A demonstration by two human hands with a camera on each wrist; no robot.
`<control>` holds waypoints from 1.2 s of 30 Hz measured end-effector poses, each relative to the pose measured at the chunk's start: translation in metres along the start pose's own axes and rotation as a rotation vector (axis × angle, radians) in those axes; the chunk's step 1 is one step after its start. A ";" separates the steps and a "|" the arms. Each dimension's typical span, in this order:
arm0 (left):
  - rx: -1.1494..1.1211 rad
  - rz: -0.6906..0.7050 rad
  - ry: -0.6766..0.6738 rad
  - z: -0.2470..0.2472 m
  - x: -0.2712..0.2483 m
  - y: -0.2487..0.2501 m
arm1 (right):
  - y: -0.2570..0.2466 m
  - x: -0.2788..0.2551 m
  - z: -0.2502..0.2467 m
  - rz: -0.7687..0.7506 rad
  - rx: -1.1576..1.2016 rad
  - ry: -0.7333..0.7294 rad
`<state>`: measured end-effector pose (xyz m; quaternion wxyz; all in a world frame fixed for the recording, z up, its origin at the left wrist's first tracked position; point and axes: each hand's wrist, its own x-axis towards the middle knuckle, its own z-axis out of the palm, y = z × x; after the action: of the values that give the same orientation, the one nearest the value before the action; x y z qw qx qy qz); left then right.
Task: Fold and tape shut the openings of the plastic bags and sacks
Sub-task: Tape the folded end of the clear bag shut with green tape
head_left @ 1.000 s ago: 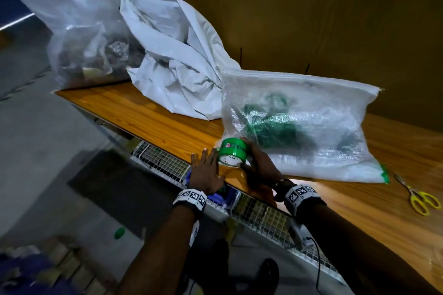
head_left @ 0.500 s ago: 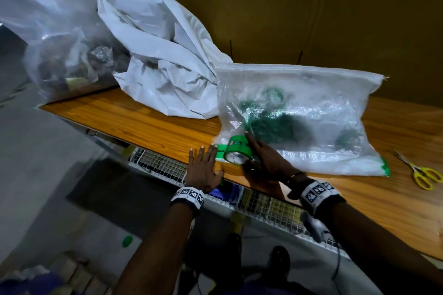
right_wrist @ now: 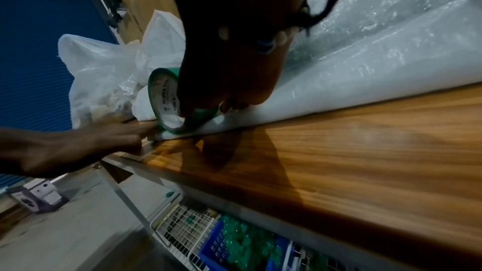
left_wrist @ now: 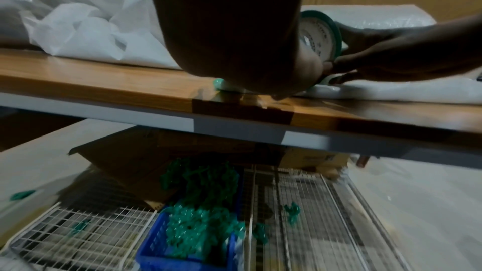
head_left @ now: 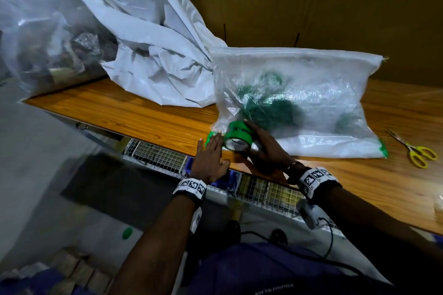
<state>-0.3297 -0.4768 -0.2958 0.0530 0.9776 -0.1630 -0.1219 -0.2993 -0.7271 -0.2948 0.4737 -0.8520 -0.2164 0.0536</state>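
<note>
Wood-grain table top (head_left: 148, 115) runs left to right w/ a brown cardboard wall (head_left: 311, 2) behind it. On it, centre-right, lies a woven see-through sack (head_left: 311, 84) w/ green stuff inside, its folded opening along the near edge. Right hand (head_left: 266, 148) grips the green tape roll (head_left: 238, 137), fingers curled over the rim & thumb inside the core, roll standing on the sack's near-left corner. Left hand (head_left: 211, 158) is flat, fingers straight, pressing the pulled-out green tape strip (head_left: 209, 136) down at that corner; holds nothing. A 2nd bit of green tape (head_left: 383, 149) sits on the sack's near-right corner. Yellow-handled scissors (head_left: 416, 152) lie right of the sack, apart from it. Far left: a crumpled white sack (head_left: 148, 55) touching the woven one, & a clear plastic bag (head_left: 43, 38) beside that, contents blurry, prob. mixed scraps. Below the table edge: a white wire rack (left_wrist: 86, 228) & a blue crate (left_wrist: 167, 255) of green pieces.
</note>
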 end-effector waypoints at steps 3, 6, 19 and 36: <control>-0.002 -0.004 0.017 0.003 -0.001 -0.001 | 0.002 0.006 -0.018 -0.054 -0.207 -0.139; 0.016 0.009 0.014 0.004 -0.001 -0.004 | 0.001 0.010 -0.049 -0.098 -0.381 -0.269; 0.014 0.127 -0.007 -0.009 0.021 -0.027 | -0.007 0.001 0.021 0.023 -0.149 0.129; -0.041 0.109 0.032 0.007 0.014 0.011 | -0.001 -0.019 -0.017 -0.014 -0.163 0.019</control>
<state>-0.3218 -0.4924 -0.3037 0.0820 0.9679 -0.2125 -0.1063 -0.3119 -0.7480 -0.2870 0.4050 -0.8868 -0.2213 0.0244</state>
